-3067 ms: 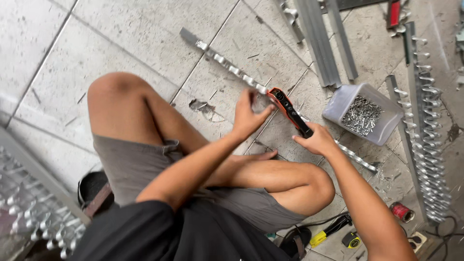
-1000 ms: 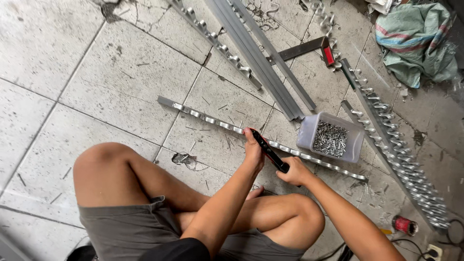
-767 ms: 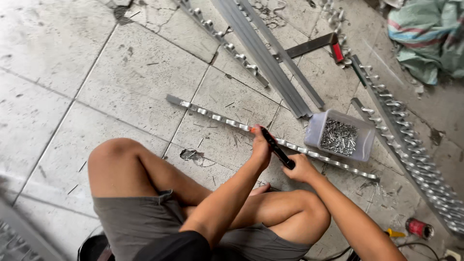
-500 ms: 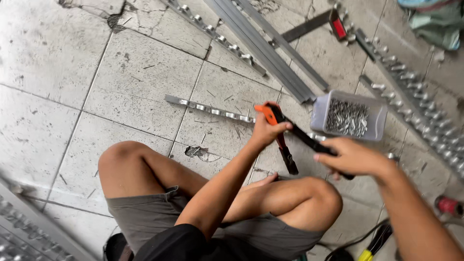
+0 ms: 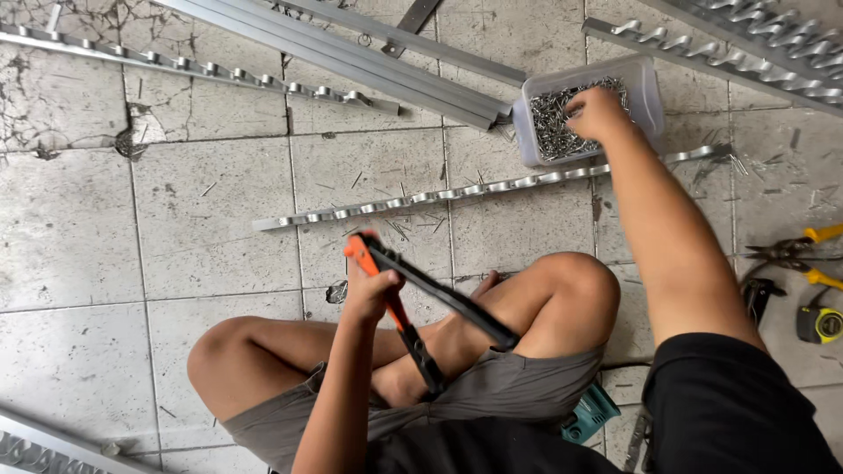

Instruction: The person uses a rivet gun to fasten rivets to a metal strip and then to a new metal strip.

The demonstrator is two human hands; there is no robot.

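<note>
L hand (image 5: 371,294) clamped on hand riveter (image 5: 421,303), handles spread, above lap. R hand (image 5: 597,112) reaches into clear tub (image 5: 645,88) of rivets (image 5: 549,118); finger closure indiscernible. Slotted metal rail (image 5: 457,193) on tiled floor (image 5: 202,254) between.

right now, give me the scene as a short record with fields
left hand: left hand wrapped round the rivet tool, handles spread apart
right hand: right hand reaching into the plastic tub of rivets
work piece: metal strip lying flat on the tiled floor, in front of the knees
nearby: yellow-handled pliers and tape measure at far right
</note>
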